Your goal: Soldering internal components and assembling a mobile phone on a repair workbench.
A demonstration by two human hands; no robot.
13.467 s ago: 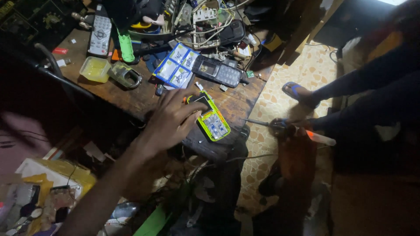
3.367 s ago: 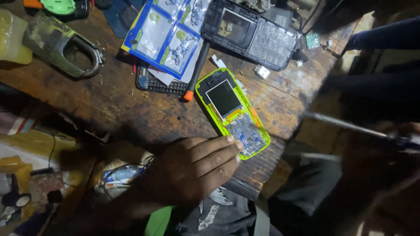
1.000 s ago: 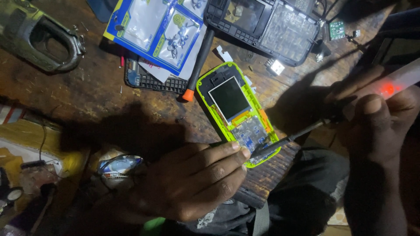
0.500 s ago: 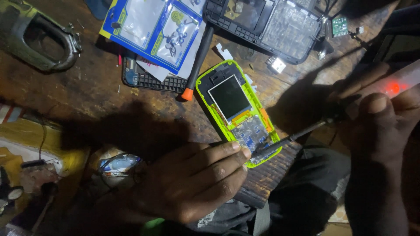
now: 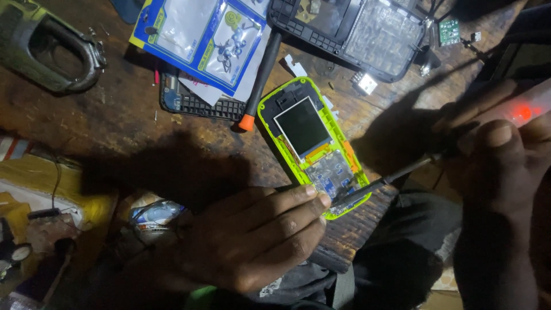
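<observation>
Lime-green phone [image 5: 313, 146] lies opened at desk [image 5: 86, 120] centre. Left hand [image 5: 252, 244], fingers together, pins its six-o'clock end; right hand [image 5: 499, 166] clamps a screwdriver [image 5: 384, 183], tip probing circuitry. Steadiness judged essential next.

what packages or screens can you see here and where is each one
Blister pack: top centre of the wooden bench, flat rectangle, blue with yellow edge, clear pockets.
Phone screen: dark rectangle, unlit, in the lime-green open phone at centre.
Crumpled wrapper: lower left below the bench edge, shiny silver-blue.
</observation>
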